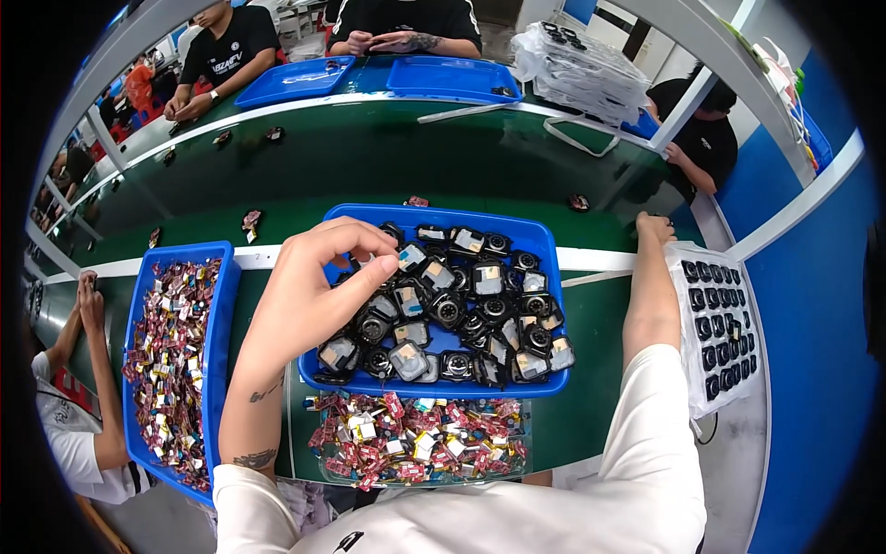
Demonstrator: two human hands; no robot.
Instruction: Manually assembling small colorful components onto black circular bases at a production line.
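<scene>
From my remote seat it looks early: my left hand (314, 277) pinches over the full blue tray (540, 242) of black parts (448, 309), my right hand (653, 227) grips the bag (715, 323) at three o'clock.

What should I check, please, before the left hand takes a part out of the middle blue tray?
1. Left hand over the middle blue tray: ok.
2. Left grip free, nothing pinched: cannot tell; fingertips are closed together.
3. Black parts within reach in the tray: ok.
4. Right hand free: not ok; it rests on the white bag of black parts.
5. Clear tray of small red pieces close by: ok.
</scene>
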